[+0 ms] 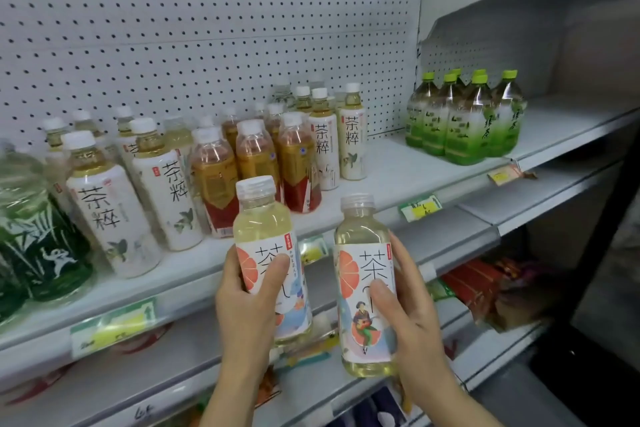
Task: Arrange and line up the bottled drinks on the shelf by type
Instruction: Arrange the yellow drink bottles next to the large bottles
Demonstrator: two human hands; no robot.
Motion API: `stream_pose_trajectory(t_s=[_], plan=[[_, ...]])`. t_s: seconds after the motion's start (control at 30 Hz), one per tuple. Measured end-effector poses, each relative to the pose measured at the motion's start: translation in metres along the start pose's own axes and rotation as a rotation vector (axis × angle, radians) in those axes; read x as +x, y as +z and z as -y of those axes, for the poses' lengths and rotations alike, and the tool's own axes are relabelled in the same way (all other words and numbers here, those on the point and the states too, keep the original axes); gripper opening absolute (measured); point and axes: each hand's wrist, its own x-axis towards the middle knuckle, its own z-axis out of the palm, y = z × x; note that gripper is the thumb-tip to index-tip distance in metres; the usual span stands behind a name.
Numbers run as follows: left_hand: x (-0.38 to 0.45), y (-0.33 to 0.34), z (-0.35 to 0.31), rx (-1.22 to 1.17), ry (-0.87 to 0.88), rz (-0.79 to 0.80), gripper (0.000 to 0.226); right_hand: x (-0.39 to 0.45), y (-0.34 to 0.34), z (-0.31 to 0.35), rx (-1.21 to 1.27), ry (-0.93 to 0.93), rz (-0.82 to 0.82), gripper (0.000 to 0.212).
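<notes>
My left hand (pixel 247 302) grips a pale yellow tea bottle with an orange-slice label (pixel 268 229), held upright in front of the shelf edge. My right hand (pixel 412 308) grips a second bottle of the same kind (pixel 363 253), just to its right and slightly lower. On the white shelf (pixel 391 166) behind them stand several white-label tea bottles (pixel 110 215), a group of amber bottles with red labels (pixel 298 163), and more white-label bottles (pixel 351 135) at the back.
Dark green bottles (pixel 41 236) stand at the far left. A cluster of green-capped, green-label bottles (pixel 464 121) stands on the right shelf section. Bare shelf lies between the white-label bottles and that cluster. Price tags (pixel 419 206) line the shelf rail. Red packets (pixel 481 281) lie on the lower shelf.
</notes>
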Motion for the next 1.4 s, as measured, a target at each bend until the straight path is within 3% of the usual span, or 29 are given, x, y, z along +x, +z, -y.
stream_pose_trajectory(t_s=[0.27, 0.43, 0.53, 0.6, 0.7, 0.83, 0.97, 1.17, 1.4], plan=[[0.044, 0.064, 0.012, -0.039, -0.037, 0.142, 0.048, 0.056, -0.039, -0.008, -0.006, -0.041, -0.104, 0.062], [0.069, 0.103, 0.018, -0.032, -0.008, 0.2, 0.047, 0.098, -0.061, 0.0, -0.017, -0.084, -0.142, 0.074], [0.079, 0.123, 0.019, -0.025, 0.0, 0.181, 0.05, 0.124, -0.078, -0.001, 0.005, -0.109, -0.162, 0.063], [0.089, 0.141, 0.02, -0.021, 0.016, 0.168, 0.054, 0.143, -0.09, 0.001, -0.003, -0.116, -0.14, 0.065], [0.106, 0.172, 0.026, -0.02, 0.057, 0.159, 0.043, 0.174, -0.102, 0.01, -0.043, -0.138, -0.09, 0.091], [0.124, 0.222, 0.027, -0.015, 0.152, 0.209, 0.035, 0.224, -0.129, 0.023, -0.089, -0.21, -0.026, 0.073], [0.148, 0.269, 0.038, 0.032, 0.149, 0.282, 0.047, 0.27, -0.159, 0.037, -0.116, -0.203, 0.07, 0.079], [0.156, 0.306, 0.056, 0.161, 0.181, 0.225, 0.06, 0.331, -0.19, 0.043, -0.161, -0.15, 0.261, 0.085], [0.158, 0.308, 0.065, 0.254, 0.201, 0.159, 0.052, 0.365, -0.198, 0.027, -0.178, -0.108, 0.401, 0.084]])
